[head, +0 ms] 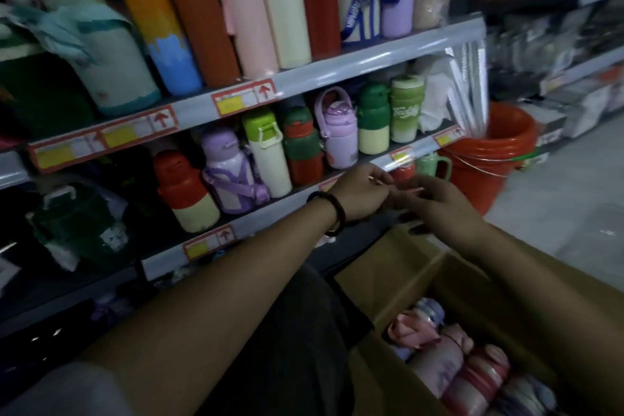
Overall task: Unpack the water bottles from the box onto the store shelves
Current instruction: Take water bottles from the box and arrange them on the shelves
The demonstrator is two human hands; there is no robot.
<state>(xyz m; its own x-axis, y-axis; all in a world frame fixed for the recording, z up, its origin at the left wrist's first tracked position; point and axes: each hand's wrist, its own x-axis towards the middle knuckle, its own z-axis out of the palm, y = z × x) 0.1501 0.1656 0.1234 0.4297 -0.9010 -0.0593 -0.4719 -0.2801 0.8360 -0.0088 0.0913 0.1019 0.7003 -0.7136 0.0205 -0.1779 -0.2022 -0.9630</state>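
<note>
My left hand [361, 194] and my right hand [437, 204] meet in front of the middle shelf edge [304, 194], fingertips close together. Both pinch a thin pale pink strip [412, 193] that runs between them; the blur hides what it is. The open cardboard box [398, 284] sits at the lower right under my right forearm. Inside it lie several wrapped bottles [449, 358] in pink and purple. Small bottles [266, 152] in red, purple, green and cream stand in a row on the middle shelf. Tall flasks [236, 10] fill the upper shelf.
A stack of orange buckets [489, 152] stands on the floor just right of the shelving. A green mug [434, 166] sits beyond my hands. Dark bottles [81, 223] fill the lower left shelf. More shelving [574, 54] runs along the right, with grey floor [567, 206] before it.
</note>
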